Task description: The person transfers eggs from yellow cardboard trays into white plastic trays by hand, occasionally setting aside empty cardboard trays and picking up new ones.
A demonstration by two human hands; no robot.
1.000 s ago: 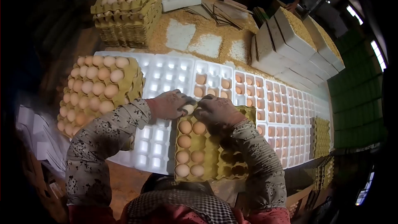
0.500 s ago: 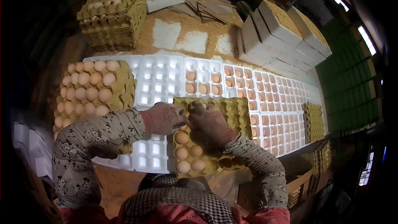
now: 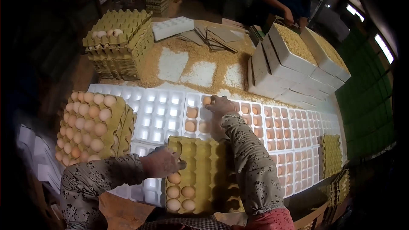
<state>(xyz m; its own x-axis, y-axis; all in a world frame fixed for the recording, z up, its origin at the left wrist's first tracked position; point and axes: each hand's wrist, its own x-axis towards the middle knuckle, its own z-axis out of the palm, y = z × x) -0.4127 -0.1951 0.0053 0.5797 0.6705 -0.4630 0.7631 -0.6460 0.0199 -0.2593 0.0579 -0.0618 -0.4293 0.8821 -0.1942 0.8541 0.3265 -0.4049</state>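
My right hand (image 3: 220, 105) reaches over a white foam tray (image 3: 186, 102) with square cells. Its fingers are bent and closed at an egg (image 3: 207, 100) in the far row; the palm side is hidden. Nearer to me, my left hand (image 3: 162, 162) is at the left edge of a yellow pulp egg tray (image 3: 200, 162), fingers curled together. Whatever may be inside them is hidden. Several brown eggs (image 3: 173, 192) sit in that tray's near left corner, and its middle cells hold nothing. Other eggs (image 3: 191, 125) lie in the foam tray near my right hand.
At left stands a stack of pulp trays full of eggs (image 3: 83, 123); another tray stack (image 3: 117, 47) is behind. Egg-filled foam trays (image 3: 294, 127) run rightward. White foam boxes (image 3: 283, 59) topped with grainy material stand at back right, cardboard pieces (image 3: 217, 39) beside them. A co-worker's arm (image 3: 277, 4) shows beyond.
My right hand has moved from the pulp tray forward to the foam tray, where an egg now shows at its fingers. My left hand stays by the pulp tray. The view has tilted up.
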